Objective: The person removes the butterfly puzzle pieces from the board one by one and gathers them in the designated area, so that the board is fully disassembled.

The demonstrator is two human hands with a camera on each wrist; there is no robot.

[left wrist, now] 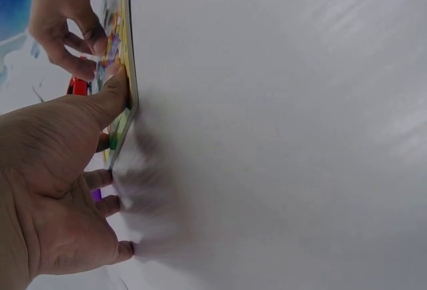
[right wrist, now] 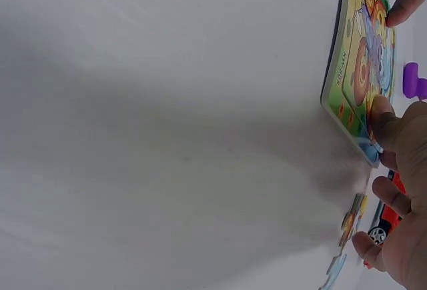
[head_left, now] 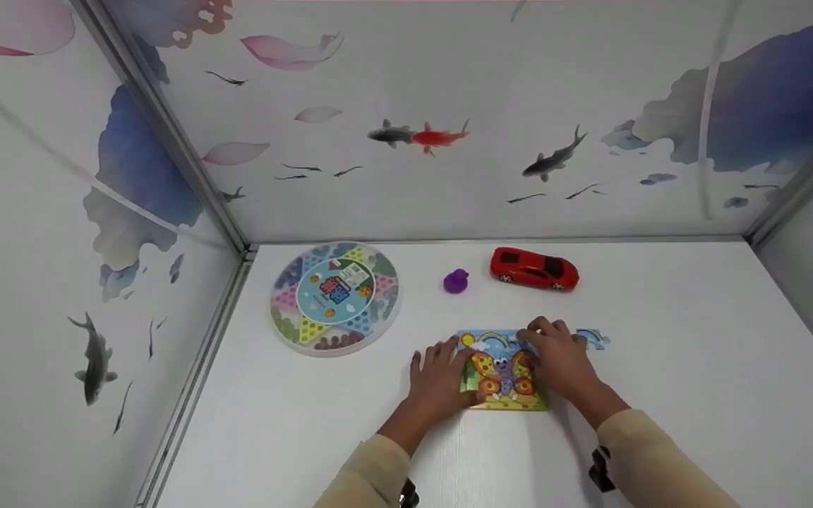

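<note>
A butterfly jigsaw puzzle (head_left: 504, 384) in a flat tray lies on the white table. My left hand (head_left: 440, 377) is at its left side, thumb resting on the lower picture, index finger at the edge and the other fingers spread toward the table. On the upper right part, my right hand (head_left: 563, 356) touches the picture with bent thumb and index finger. In the left wrist view nothing shows between those two fingertips. A loose blue puzzle piece with a rainbow (head_left: 593, 339) lies beside the right hand. Another loose piece (right wrist: 353, 218) sits below that hand in the right wrist view.
A round box of Chinese checkers (head_left: 336, 298) stands at the back left. Behind the puzzle are a small purple duck toy (head_left: 456, 281) and a red toy car (head_left: 533, 269). Printed panels (head_left: 449, 197) wall the table at the back and sides.
</note>
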